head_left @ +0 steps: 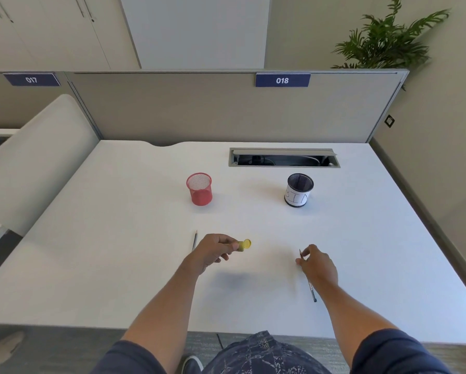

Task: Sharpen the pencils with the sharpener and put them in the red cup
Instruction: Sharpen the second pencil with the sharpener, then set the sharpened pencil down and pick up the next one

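Yellow sharpener, centre frame, pinched in your left hand above the white desk. Your right hand, lower right, grips one pencil. A second pencil lies just left of your left hand. Red cup stands upright at upper centre, well apart.

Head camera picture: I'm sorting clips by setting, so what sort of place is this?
Most likely an open-plan office. A white desk stands against a grey partition with numbered signs, 018 and 017, like assigned workstations. The desk has a cable hatch, and a potted plant stands behind.
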The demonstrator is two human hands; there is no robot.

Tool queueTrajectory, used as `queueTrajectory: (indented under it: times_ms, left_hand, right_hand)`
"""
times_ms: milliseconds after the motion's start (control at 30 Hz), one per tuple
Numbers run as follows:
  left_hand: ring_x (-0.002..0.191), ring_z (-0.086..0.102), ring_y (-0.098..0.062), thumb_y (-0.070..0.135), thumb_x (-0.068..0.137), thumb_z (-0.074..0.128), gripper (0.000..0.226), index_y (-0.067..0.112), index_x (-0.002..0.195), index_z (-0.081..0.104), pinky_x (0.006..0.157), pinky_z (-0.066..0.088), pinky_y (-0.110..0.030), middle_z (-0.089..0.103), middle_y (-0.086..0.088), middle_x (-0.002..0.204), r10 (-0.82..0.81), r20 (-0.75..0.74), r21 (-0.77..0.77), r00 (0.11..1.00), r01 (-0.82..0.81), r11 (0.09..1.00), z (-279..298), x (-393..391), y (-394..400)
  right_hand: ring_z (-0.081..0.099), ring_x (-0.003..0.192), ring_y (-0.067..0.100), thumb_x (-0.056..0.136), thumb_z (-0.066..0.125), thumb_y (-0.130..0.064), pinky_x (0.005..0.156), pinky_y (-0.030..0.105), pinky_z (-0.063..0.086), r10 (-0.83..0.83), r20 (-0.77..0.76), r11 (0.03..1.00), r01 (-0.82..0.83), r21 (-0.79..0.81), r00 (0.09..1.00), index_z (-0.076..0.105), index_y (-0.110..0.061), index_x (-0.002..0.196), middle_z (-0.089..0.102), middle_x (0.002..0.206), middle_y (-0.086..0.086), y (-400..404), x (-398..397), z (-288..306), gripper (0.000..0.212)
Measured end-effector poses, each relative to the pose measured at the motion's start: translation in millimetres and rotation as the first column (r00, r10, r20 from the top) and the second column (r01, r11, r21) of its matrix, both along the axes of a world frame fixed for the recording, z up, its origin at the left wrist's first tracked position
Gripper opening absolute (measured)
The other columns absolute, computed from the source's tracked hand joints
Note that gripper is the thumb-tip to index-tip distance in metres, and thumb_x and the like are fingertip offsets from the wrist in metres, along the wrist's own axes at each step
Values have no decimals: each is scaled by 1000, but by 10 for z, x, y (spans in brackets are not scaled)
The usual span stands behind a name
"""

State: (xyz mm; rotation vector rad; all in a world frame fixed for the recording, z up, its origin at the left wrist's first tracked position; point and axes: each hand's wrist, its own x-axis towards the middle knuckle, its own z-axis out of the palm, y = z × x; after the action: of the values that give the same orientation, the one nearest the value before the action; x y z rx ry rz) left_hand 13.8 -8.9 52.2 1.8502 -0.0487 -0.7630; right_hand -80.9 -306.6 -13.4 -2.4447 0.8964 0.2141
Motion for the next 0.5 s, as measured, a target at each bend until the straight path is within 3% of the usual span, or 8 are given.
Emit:
queueTrajectory:
  times_ms: [233, 400, 500]
  left_hand:
    - [70, 61, -12, 28, 90, 74, 18, 16, 103, 78, 66, 41, -25, 65, 6, 76, 9, -11, 14, 1000, -9, 1000, -16, 6, 17]
    - [71, 61, -12, 29, 89, 74, 18, 17, 103, 78, 66, 41, -25, 65, 8, 74, 6, -18, 19, 1000, -5, 1000, -18, 16, 3]
    - [70, 61, -12, 28, 90, 73, 19, 16, 104, 78, 66, 41, -25, 64, 7, 75, 5, -13, 25, 1000, -4, 1000, 2, 28, -6]
  right_hand:
    - [63, 83, 25, 89, 65, -22, 69, 32, 52, 35, 38, 999, -35, -9, 999, 64, -21, 91, 67, 94, 4, -43, 2, -65, 3]
    - [63, 105, 27, 95, 53, -13, 83, 36, 53, 96, 74, 995, -95, -22, 993, 66, -21, 122, 61, 120, 6, -87, 34, -133, 30]
    - [61, 114, 28, 98, 51, -12, 86, 35, 51, 160, 27, 984, -157, -81, 987, 57, -26, 142, 57, 126, 7, -104, 50, -114, 46]
